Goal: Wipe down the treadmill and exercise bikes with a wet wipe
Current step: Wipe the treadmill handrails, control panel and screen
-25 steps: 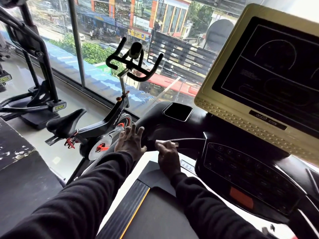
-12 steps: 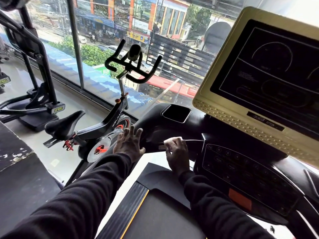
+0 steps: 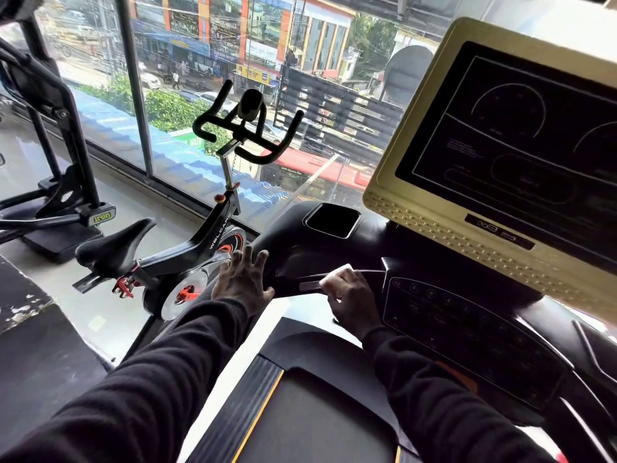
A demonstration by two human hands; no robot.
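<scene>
Presently the wet wipe (image 3: pixel 335 275) is pressed by the right hand (image 3: pixel 350 300) against the silver handrail bar (image 3: pixel 309 286) at the front of the treadmill console (image 3: pixel 334 255), the fingers curled over the bar with the white wipe bunched beneath them. The left hand (image 3: pixel 242 282) is laid flat on the console's left shoulder, fingers straight and spread, nothing held — a brace, it seems. The stroke would best be run along the bar's full length with even pressure, the wipe wrapped round it so that the underside is reached as well. Just to the right lies the button panel (image 3: pixel 464 325); it is best crossed lightly, lest keys be pressed or moisture be left in the seams. Above it the gold-framed display (image 3: pixel 494 152) overhangs and crowds the reach. An exercise bike (image 3: pixel 187 248) stands just beside the treadmill on the left, by the window (image 3: pixel 187 78), seemingly yet to be wiped. Below, the treadmill belt (image 3: pixel 320 419) is seen.
</scene>
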